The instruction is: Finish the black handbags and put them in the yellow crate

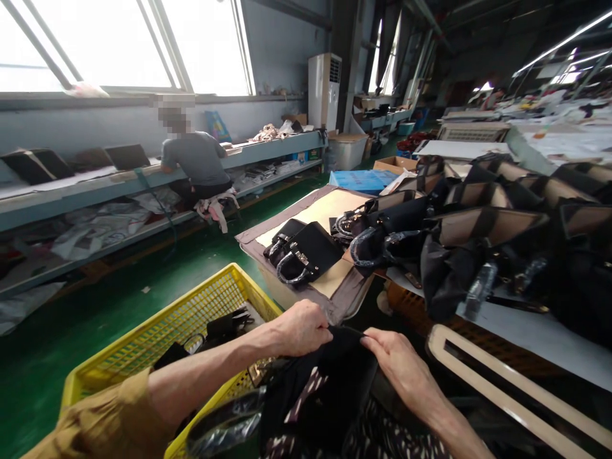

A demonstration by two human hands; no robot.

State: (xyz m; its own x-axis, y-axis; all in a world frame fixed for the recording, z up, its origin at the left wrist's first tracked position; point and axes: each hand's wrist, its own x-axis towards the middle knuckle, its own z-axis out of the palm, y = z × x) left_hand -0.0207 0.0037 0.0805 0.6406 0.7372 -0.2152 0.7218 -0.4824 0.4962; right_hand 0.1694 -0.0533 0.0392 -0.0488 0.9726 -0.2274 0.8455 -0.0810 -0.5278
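Observation:
A black handbag (329, 376) is held up close to my body, its plastic-wrapped handle (229, 421) hanging at the lower left. My left hand (306, 328) is closed on the bag's upper edge. On the right, my right hand (394, 357) pinches the same edge, a short gap away from the left. Dark patterned cloth shows below the bag. Just beyond my hands, a finished-looking black handbag (315, 252) with a wrapped handle lies on a board-topped table (296, 220).
A yellow plastic basket (157, 331) with black pieces stands at my left. Many black handbags (488, 223) crowd the table on the right, near a beige slotted frame (516, 389). A person in grey (196, 156) sits at a long bench (277, 150) by the windows.

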